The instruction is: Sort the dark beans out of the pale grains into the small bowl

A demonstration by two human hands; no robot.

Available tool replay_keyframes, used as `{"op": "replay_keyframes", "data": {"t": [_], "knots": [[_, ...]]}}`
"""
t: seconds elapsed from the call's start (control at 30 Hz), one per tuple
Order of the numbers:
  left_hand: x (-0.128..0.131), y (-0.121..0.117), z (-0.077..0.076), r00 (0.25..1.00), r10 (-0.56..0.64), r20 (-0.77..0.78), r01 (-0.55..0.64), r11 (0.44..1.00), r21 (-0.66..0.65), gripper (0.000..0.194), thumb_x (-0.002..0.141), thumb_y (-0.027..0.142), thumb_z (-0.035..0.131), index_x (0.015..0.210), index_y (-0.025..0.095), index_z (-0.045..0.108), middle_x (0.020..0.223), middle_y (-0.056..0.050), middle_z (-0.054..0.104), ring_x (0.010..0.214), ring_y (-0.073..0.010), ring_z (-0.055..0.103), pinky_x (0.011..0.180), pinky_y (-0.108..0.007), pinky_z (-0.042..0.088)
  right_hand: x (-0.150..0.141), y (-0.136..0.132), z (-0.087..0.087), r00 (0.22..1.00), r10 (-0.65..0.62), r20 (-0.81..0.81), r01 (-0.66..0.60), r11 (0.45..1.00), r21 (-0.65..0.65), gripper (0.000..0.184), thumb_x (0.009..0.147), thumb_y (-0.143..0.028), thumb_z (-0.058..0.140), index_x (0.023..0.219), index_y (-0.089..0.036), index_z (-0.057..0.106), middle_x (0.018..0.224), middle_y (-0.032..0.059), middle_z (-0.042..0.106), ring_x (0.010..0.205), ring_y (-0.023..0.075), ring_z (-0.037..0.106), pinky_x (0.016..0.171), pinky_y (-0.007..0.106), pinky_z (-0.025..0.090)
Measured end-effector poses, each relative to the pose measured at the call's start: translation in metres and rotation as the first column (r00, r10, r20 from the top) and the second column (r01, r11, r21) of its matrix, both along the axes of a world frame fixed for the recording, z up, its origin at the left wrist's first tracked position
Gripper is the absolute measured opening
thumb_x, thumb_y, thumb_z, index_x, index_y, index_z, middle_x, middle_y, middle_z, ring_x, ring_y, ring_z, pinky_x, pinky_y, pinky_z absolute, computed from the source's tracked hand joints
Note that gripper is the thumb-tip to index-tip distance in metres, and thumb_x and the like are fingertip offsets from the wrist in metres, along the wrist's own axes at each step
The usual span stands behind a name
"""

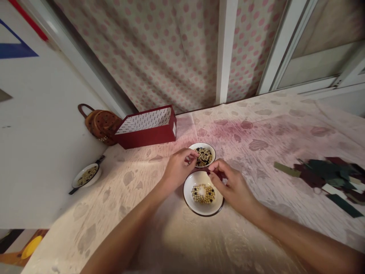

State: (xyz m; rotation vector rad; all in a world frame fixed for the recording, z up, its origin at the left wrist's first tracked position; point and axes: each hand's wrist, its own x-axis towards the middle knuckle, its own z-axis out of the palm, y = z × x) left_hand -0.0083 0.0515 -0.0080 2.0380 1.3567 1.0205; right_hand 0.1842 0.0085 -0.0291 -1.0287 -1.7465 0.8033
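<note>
Two white dark-rimmed bowls sit close together, one behind the other. The near bowl (pixel 188 198) holds small round yellowish pieces with several black ones, like beans or beads. In the far bowl (pixel 213 150) the same kinds lie mixed, with more black among them. My left hand (pixel 179 167) is at the far bowl's left edge, fingers curled toward the thumb; anything between them is too small to make out. Over the near bowl's upper right rim, my right hand (pixel 228 182) has its thumb and fingers pinched together, and what they hold is hidden.
A third bowl (pixel 98 177) with similar pieces and dark handles stands at the table's left edge. Behind are an open red box (pixel 148 137) and a small brown backpack (pixel 101 123). Dark green, maroon and white strips (pixel 327 175) lie piled at right on the patterned tablecloth (pixel 137 167).
</note>
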Motion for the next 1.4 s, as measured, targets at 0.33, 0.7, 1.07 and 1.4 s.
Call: {"op": "replay_keyframes", "data": {"t": [0.33,0.7,1.07,1.4], "knots": [[0.012,-0.051,0.013,0.874,-0.227,-0.429,0.215,0.974,-0.076,0.004,0.084,0.019,0.073,0.084,0.019,0.069,0.089,-0.001,0.075,0.085,-0.0205,0.069,0.078,-0.033,0.049,0.000,0.000,0.000,0.999,-0.049,0.007,0.049,0.997,0.064,0.006,0.093,-0.018,0.052,0.093,-0.022,0.056,0.077,-0.0018,0.063,0.066,0.0124,0.059,0.061,0.023,0.046],[0.019,-0.055,0.009,0.750,-0.251,-0.612,0.255,0.963,-0.082,0.003,0.088,0.018,0.068,0.085,0.017,0.069,0.100,-0.005,0.075,0.090,-0.0223,0.070,0.082,-0.036,0.049,0.001,-0.001,0.002,0.998,-0.057,0.016,0.056,0.997,0.054,0.006,0.093,-0.017,0.053,0.093,-0.022,0.056,0.074,-0.0026,0.063,0.064,0.0121,0.060,0.060,0.022,0.047],[0.021,-0.056,0.004,0.747,-0.228,-0.625,0.235,0.969,-0.073,0.008,0.085,0.010,0.061,0.083,0.016,0.065,0.094,-0.006,0.074,0.087,-0.0230,0.069,0.080,-0.036,0.050,0.001,-0.001,0.002,0.999,-0.046,0.013,0.045,0.997,0.062,0.006,0.093,-0.017,0.053,0.093,-0.022,0.056,0.074,-0.0024,0.062,0.063,0.0121,0.059,0.059,0.023,0.046],[0.013,-0.056,0.010,0.951,-0.071,0.302,0.164,0.942,-0.293,0.009,0.081,0.013,0.065,0.087,0.018,0.061,0.086,-0.001,0.069,0.079,-0.0133,0.066,0.076,-0.026,0.053,0.000,-0.003,0.004,0.999,-0.041,-0.027,0.042,0.999,0.034,0.006,0.093,-0.018,0.054,0.091,-0.022,0.056,0.074,-0.0021,0.063,0.062,0.0115,0.059,0.058,0.022,0.046]]}}
